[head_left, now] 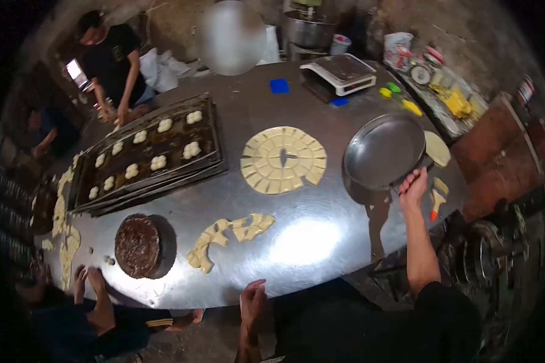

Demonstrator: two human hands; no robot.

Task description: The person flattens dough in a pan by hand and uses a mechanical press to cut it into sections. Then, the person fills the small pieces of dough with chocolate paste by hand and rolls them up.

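Note:
My right hand point(413, 189) grips the near rim of a round metal pan point(384, 151) at the right side of the table; a dark shadow falls beneath the pan. Beside it, a pale round of dough point(437, 149) and a brush point(439, 192) with an orange-tipped handle lie on the metal. My left hand point(252, 300) hangs at the table's front edge, fingers loosely bent and nothing visible in them. Farther in lies a flat dough disc point(275, 143), cut into many pieces with a gap at its lower right. Irregular dough scraps point(230, 236) lie closer to me.
Stacked trays point(148, 192) carry dough clusters at the left. A round dark-topped tin point(138, 246) stands near the front edge. A scale point(340, 74) occupies the back. One co-worker point(112, 60) stands behind the trays; another person's hands point(91, 284) are at lower left.

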